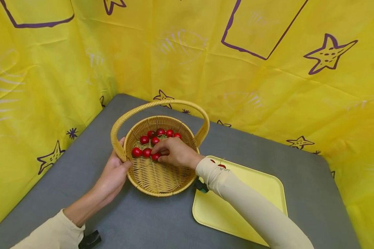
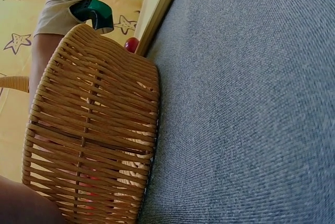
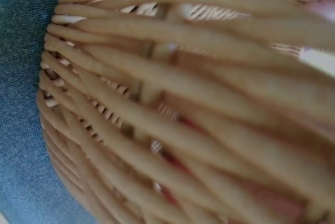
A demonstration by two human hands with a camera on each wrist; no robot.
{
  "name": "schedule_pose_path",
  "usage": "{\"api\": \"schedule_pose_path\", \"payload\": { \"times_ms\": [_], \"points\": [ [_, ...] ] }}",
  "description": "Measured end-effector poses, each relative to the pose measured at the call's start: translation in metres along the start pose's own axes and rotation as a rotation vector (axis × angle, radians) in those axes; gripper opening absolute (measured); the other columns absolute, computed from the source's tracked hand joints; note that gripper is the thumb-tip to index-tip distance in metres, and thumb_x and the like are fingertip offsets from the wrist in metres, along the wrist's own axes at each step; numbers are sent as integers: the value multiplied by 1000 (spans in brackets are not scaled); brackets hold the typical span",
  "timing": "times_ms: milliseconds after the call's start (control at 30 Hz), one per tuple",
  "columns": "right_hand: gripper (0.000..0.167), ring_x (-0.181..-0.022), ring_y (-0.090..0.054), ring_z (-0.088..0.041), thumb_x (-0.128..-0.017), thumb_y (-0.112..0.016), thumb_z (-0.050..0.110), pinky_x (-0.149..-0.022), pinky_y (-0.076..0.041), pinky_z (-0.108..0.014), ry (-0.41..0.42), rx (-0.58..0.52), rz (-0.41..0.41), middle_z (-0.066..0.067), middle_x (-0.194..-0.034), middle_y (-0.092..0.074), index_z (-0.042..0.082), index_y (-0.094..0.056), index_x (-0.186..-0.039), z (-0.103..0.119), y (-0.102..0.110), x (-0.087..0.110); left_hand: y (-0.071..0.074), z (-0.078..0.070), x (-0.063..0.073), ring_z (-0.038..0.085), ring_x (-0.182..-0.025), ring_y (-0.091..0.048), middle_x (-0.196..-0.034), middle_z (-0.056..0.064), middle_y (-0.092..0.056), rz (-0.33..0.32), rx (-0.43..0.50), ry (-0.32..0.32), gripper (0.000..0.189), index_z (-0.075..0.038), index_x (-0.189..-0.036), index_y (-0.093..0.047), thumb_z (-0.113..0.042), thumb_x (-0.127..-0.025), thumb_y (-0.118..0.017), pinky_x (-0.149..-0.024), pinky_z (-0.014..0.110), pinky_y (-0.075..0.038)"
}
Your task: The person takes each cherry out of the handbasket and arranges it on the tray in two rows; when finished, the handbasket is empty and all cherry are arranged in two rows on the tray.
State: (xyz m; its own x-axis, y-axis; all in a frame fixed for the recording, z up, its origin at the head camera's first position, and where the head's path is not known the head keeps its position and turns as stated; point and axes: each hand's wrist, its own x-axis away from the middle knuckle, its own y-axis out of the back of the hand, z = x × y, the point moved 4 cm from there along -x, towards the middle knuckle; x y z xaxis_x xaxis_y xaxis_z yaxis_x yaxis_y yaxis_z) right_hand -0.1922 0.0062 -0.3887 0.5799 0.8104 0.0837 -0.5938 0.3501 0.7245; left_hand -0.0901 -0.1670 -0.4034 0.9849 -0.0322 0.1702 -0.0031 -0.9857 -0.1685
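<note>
A round wicker basket [image 1: 162, 178] with a tall arched handle [image 1: 162, 102] stands on the grey table in the head view. My left hand [image 1: 116, 169] grips its left side where the handle meets the rim, thumb in front and fingers partly hidden behind. Inside the basket, my right hand [image 1: 177, 152] reaches over the right rim and pinches a red cherry [image 1: 156, 157] low over the woven bottom. Several more cherries [image 1: 144, 139] lie around it, toward the back and left. In the right wrist view, basket weave [image 3: 172, 93] fills most of the picture and hides the fingers.
Right of the basket lies a pale yellow tray [image 1: 237, 221], partly under my right forearm. A couple of cherries [image 1: 222, 166] sit near its far left corner. Yellow cloth walls [image 1: 187, 69] with purple drawings border the table's back and sides.
</note>
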Motion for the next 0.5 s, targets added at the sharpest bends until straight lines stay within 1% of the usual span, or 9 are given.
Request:
{"api": "schedule_pose_path", "payload": {
  "times_ms": [233,300,367,400,500],
  "points": [
    [26,-110,-65,-8,-95,-79,11,-93,-52,-21,42,160,-22,2,-118,-76,12,-80,-121,5,-1,0,0,0,0,25,-160,-6,-177,8,5,5,3,-10,88,-22,-171,9,13,-101,-33,-127,50,-15],
    [27,-109,-64,-9,-96,-79,12,-93,-51,-21,53,190,-36,2,-118,-76,13,-80,-122,6,1,1,-1,-1,0,25,-160,-6,-177,8,4,7,7,-14,88,-21,-171,9,13,-101,-33,-127,50,-16],
    [28,-108,-64,-10,-96,-78,13,-93,-50,-22,54,192,-53,2,-118,-75,13,-79,-125,8,4,2,0,-1,-1,24,-160,-6,-177,8,4,4,8,-12,88,-21,-171,9,13,-101,-33,-127,49,-15],
    [29,-108,-66,-11,-97,-78,13,-93,-51,-22,52,176,-65,1,-119,-75,12,-79,-125,9,6,4,0,-1,-1,24,-160,-6,-177,8,4,4,8,-13,88,-21,-170,9,14,-101,-33,-127,49,-15],
    [31,-110,-70,-12,-97,-78,13,-94,-53,-23,26,87,-116,-2,-122,-73,8,-77,-128,12,13,10,2,0,0,24,-160,-6,-177,7,5,0,3,-13,89,-21,-171,9,13,-101,-33,-127,48,-15]
  ]
}}
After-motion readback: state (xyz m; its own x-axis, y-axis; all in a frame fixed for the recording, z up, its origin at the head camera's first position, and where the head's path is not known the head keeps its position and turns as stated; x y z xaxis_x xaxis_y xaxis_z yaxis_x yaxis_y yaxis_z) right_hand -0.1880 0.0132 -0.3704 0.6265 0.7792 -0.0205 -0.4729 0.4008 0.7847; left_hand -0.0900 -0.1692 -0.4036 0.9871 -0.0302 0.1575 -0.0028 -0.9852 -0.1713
